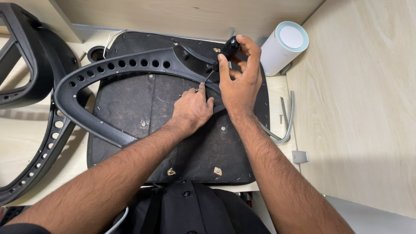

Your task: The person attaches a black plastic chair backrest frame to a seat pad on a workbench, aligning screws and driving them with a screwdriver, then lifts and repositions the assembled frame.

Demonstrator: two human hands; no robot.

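Note:
An upturned chair seat (130, 104) with a dark fabric underside lies on the pale floor. A black plastic armrest (86, 82) with a row of round holes rests across it. My right hand (240, 80) grips a black-handled screwdriver (226, 48), its thin shaft angled down to the armrest's mounting end. My left hand (193, 108) presses on the seat just below the tip, its fingertips pinching around a small screw at the bracket.
A second black armrest (41, 156) lies at the left beside a black chair frame (24, 56). A white cylinder with a teal rim (284, 47) stands at the back right. A grey curved lever (288, 123), loose screws and a metal clip (300, 156) lie right of the seat. Wooden panels enclose the spot.

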